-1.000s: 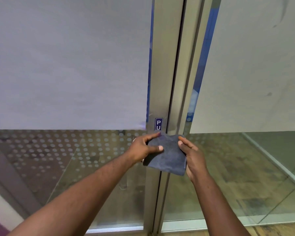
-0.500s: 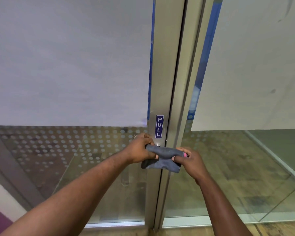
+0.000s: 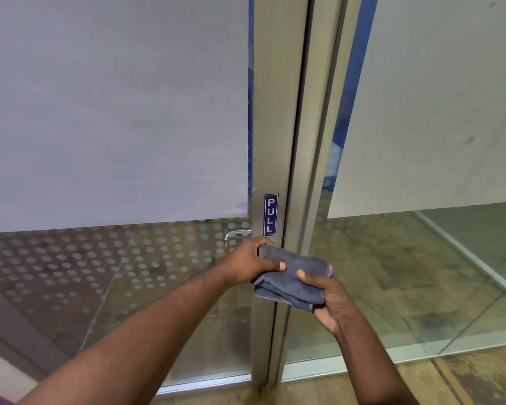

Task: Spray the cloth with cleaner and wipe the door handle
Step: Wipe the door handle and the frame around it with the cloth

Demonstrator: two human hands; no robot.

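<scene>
A folded dark grey cloth [image 3: 292, 276] is held between both hands in front of the metal door frame [image 3: 275, 112]. My left hand [image 3: 250, 263] grips its upper left edge, thumb on top. My right hand [image 3: 330, 302] holds it from below and the right, thumb pressed on the top fold. A small pink spot shows at the cloth's right corner. A silver door handle [image 3: 235, 233] is seen through the glass just left of the frame, above my left hand. No spray bottle is in view.
A blue PULL sticker [image 3: 271, 214] sits on the frame right above the cloth. Frosted glass panels [image 3: 114, 112] fill both sides, with clear and dotted glass below. A wooden floor [image 3: 421, 384] runs along the bottom right.
The cloth went from spread flat between the hands to folded into a thick bundle. Both hands dropped slightly, and the PULL sticker came fully into view.
</scene>
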